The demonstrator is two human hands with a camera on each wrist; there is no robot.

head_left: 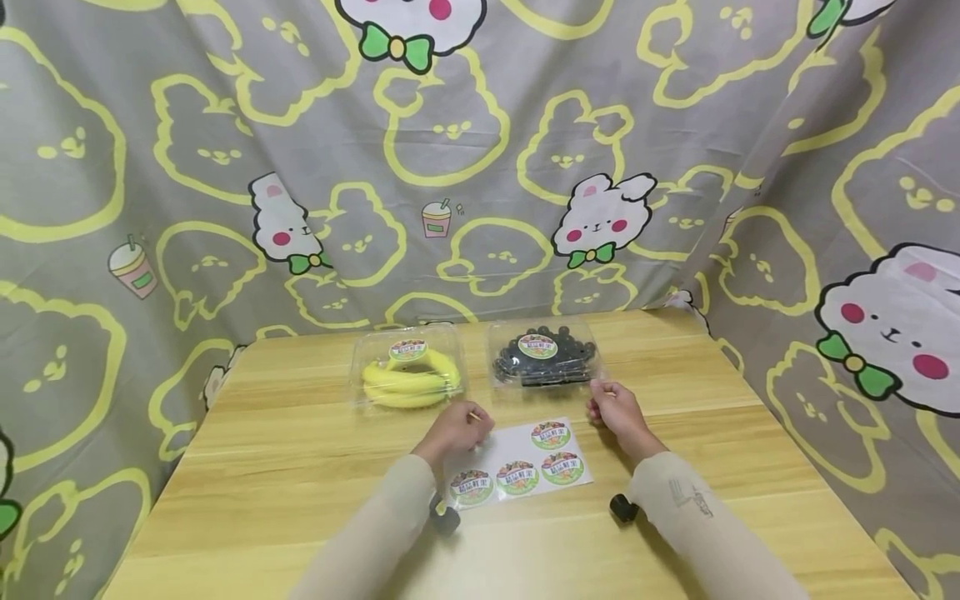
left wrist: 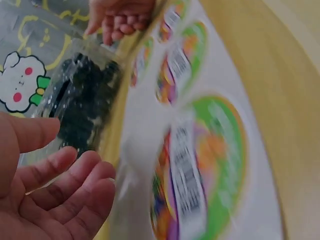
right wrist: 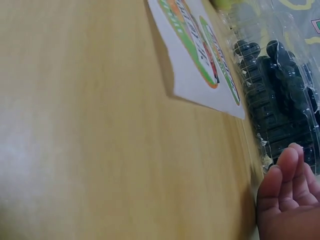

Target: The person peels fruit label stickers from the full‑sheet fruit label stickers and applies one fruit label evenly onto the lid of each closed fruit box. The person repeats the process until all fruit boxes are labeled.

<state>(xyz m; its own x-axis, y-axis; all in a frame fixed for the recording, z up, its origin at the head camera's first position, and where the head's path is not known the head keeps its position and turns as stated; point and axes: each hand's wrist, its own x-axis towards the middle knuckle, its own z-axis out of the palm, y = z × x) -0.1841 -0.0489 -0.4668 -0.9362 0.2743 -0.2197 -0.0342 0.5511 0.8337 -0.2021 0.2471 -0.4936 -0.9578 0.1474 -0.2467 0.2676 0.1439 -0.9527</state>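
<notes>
A white sticker sheet [head_left: 513, 440] with several round fruit labels lies in front of me. My left hand [head_left: 459, 427] is over the sheet's far left part; in the left wrist view its fingers [left wrist: 75, 175] are loosely bent with nothing between them. Beyond the sheet, a clear plastic box holds dark grapes [head_left: 551, 367] and bears a round label [head_left: 537, 346]. My right hand [head_left: 618, 414] is at that box's near right corner, its relaxed fingers [right wrist: 287, 162] overlapping the box's end in the right wrist view. Yellow bananas [head_left: 411, 385] lie in a second clear box, also labelled.
Both boxes stand side by side at the back of the wooden table [head_left: 262, 467]. A patterned grey curtain [head_left: 480, 150] surrounds the table at the back and sides. Small black devices are at both wrists, including the right wrist device [head_left: 623, 507].
</notes>
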